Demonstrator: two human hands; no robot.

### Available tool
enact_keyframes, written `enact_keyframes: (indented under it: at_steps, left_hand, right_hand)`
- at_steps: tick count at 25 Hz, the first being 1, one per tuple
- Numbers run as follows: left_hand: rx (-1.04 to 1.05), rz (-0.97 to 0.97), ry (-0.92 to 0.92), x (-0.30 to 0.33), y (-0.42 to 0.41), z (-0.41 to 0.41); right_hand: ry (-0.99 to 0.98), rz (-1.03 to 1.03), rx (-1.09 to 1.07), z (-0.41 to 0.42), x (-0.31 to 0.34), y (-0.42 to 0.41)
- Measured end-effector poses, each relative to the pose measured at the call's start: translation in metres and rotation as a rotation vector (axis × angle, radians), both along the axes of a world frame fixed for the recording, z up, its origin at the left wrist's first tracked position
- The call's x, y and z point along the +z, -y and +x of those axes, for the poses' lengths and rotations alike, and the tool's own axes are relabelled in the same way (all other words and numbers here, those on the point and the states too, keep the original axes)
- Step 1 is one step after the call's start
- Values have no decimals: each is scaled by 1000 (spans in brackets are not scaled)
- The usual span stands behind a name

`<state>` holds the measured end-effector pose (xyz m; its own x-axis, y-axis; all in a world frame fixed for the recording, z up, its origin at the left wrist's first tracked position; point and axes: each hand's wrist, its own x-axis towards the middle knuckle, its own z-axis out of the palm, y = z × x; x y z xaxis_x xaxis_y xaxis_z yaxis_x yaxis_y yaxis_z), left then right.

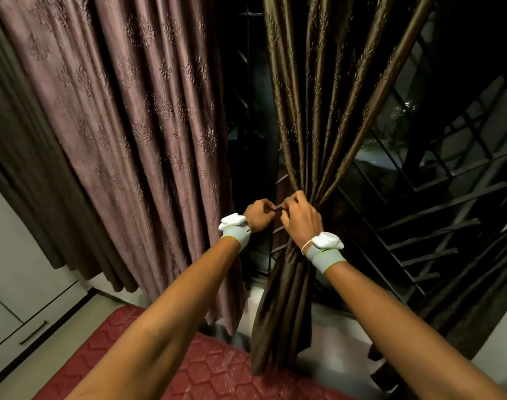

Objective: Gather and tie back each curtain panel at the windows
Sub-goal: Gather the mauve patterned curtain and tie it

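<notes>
The mauve curtain panel hung loose at the left. The left hand pinched a thin tie, and the right hand clamped the gathered brown curtain panel at its waist before the window grille. That fabric looked soft and slippery, best gripped at the bunch.

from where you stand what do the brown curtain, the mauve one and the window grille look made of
Brown curtain: looks like satin-type woven fabric, glossy highlights along its folds. Mauve curtain: duller woven cloth with a raised damask motif, likely a synthetic blend. Window grille: seemingly dark painted metal, thin rigid straight bars.
</notes>
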<state>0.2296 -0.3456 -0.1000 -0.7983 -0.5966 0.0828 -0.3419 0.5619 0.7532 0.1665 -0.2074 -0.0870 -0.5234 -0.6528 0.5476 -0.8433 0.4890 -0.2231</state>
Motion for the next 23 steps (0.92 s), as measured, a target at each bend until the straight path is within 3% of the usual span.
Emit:
enact_keyframes:
  at_steps: [17,23]
  left_hand:
    - [658,-60,8,8,125,84]
    - [604,-153,-60,21,139,68]
  right_hand:
    - [134,206,377,29,9,174]
    - [168,207,472,12,5,194]
